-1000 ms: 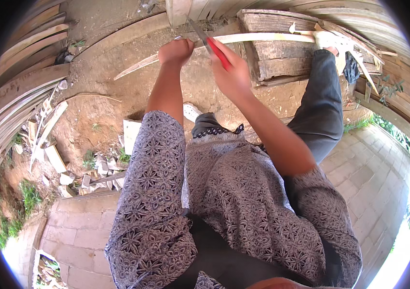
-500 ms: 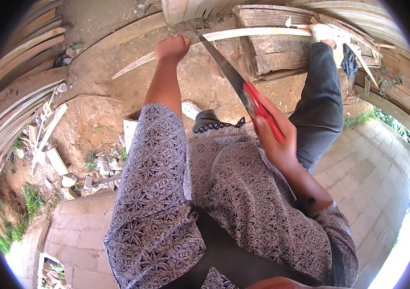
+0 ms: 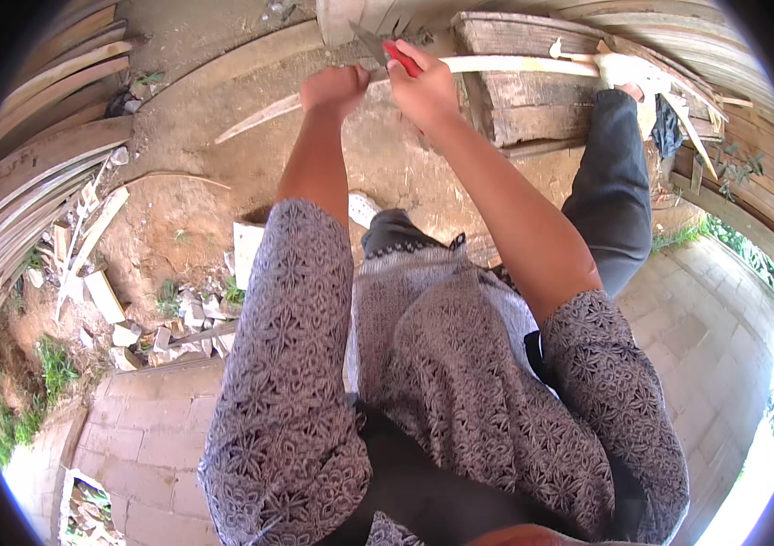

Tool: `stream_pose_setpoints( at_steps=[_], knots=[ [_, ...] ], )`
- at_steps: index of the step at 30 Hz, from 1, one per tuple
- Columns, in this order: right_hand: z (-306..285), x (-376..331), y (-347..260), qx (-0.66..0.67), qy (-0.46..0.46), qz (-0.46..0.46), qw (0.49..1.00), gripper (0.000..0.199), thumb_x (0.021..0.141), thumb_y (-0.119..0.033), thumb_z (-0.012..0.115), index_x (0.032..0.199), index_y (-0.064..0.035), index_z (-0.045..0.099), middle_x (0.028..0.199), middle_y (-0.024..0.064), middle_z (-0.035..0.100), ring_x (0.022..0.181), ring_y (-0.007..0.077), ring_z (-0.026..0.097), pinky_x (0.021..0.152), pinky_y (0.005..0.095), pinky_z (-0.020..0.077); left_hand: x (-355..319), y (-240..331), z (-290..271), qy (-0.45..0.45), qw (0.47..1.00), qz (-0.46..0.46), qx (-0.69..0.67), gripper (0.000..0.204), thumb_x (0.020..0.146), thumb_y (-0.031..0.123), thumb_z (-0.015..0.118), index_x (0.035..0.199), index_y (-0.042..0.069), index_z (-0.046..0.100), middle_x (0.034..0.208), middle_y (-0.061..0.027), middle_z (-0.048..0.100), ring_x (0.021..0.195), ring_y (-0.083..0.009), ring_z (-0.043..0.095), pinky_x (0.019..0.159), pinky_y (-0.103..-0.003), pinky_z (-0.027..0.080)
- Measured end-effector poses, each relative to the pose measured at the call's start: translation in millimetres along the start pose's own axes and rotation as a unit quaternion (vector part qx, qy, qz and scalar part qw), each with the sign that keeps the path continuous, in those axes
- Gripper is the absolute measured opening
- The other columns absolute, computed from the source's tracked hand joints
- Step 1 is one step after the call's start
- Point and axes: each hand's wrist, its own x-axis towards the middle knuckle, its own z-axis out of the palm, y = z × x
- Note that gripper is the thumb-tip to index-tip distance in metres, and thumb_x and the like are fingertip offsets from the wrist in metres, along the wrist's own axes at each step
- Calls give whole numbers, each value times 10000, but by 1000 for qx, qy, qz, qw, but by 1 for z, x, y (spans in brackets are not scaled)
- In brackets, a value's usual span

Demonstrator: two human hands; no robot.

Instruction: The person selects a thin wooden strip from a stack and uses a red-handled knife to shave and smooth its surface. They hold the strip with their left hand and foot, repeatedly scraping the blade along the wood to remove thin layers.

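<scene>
A long, pale wood strip lies across the far part of the view, its left end tapering to a point. My left hand is closed round it, left of the middle. Close beside, my right hand grips the red handle of a handsaw. The blade points up and to the left, away from me, crossing the strip just right of my left hand. Whether its teeth touch the wood I cannot tell. At the right, my foot is on the strip, above stacked boards.
Weathered thick boards lie under the strip's right part. Stacked planks line the left side, with wood offcuts on the dirt below. A black plastic bag lies by my foot. Paving extends at the right.
My right arm has stretched forward, carrying the handsaw from near my body up to the strip beside my left hand. The left hand keeps its hold on the strip.
</scene>
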Motion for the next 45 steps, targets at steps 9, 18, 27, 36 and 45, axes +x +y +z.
stream_pose_setpoints(
  at_steps=[9,18,27,36,45],
  knots=[
    [-123,-191,-48,-31,-42,-87,995,442,952,-29,585,1386,30,525,1218,215,672,1056,239,677,918,317,504,16,-9,17,1,1000,-18,15,555,1006,450,284,1072,118,723,1062,-151,731,978,-350,706,848,-488,557],
    [-59,-108,-21,53,-9,-123,991,456,923,-57,585,1370,27,545,1158,288,665,969,271,719,840,336,541,17,6,4,-15,999,-39,32,569,999,457,275,1098,125,726,1096,-159,722,1010,-356,698,888,-495,542],
    [-35,-102,-11,35,43,-138,989,512,908,-112,638,1392,14,529,948,241,688,791,250,706,724,342,536,18,-5,3,-17,998,-36,45,584,1003,451,251,1125,127,722,1106,-162,722,1021,-351,699,888,-482,544],
    [-40,-147,42,86,3,-80,993,575,957,-140,656,1476,-15,443,1102,206,701,968,133,662,818,281,510,18,-3,0,-22,1000,-5,13,591,993,446,272,1081,87,733,1111,-213,702,1033,-408,674,924,-512,523],
    [-60,-111,-6,53,-4,-25,998,508,939,-191,678,1392,-3,544,998,168,708,881,148,660,792,289,511,36,-10,-10,-100,994,-16,-27,622,983,433,260,1221,20,659,1298,-236,615,1213,-399,585,1054,-489,429]
  ],
)
